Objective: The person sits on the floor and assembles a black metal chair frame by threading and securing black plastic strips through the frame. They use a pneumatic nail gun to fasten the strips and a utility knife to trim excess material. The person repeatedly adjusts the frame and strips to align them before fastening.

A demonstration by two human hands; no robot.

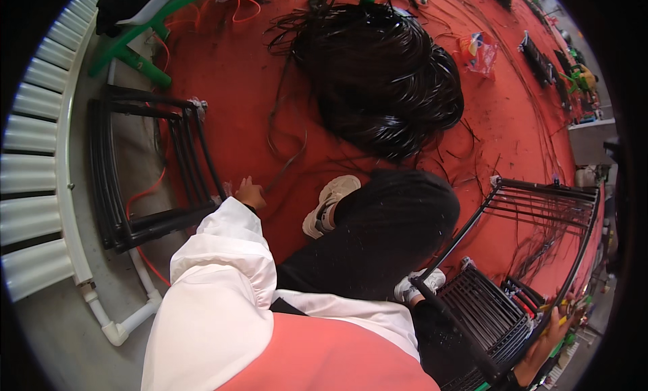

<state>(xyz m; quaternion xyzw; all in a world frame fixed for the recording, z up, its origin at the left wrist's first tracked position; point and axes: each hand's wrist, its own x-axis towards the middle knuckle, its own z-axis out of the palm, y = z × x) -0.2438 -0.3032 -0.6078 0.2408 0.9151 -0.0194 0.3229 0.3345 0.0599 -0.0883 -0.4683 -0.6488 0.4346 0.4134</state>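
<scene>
My left hand [250,193] reaches forward above the red floor with its fingers apart, holding nothing. Just left of it stand several nested black tubular metal frames [200,138], some with clear plastic on a corner. At the far right, my right hand [541,348] is at the side bar of a black metal frame [453,317] with thin crossbars, and seems to grip it. Yellow handle-like parts [545,307] show by those fingers; the tool itself is too hidden to name. Ahead of my bent knee lies a large coil of glossy black plastic strip [385,82].
A green metal stand [144,67] is at upper left, beside white slatted panels [30,173] and white pipe [116,333]. Orange cord [147,191] runs behind the nested frames. Slatted black pieces [486,305] lie under the right-hand frame. A plastic bag [478,54] and strip scraps litter the red floor [233,87].
</scene>
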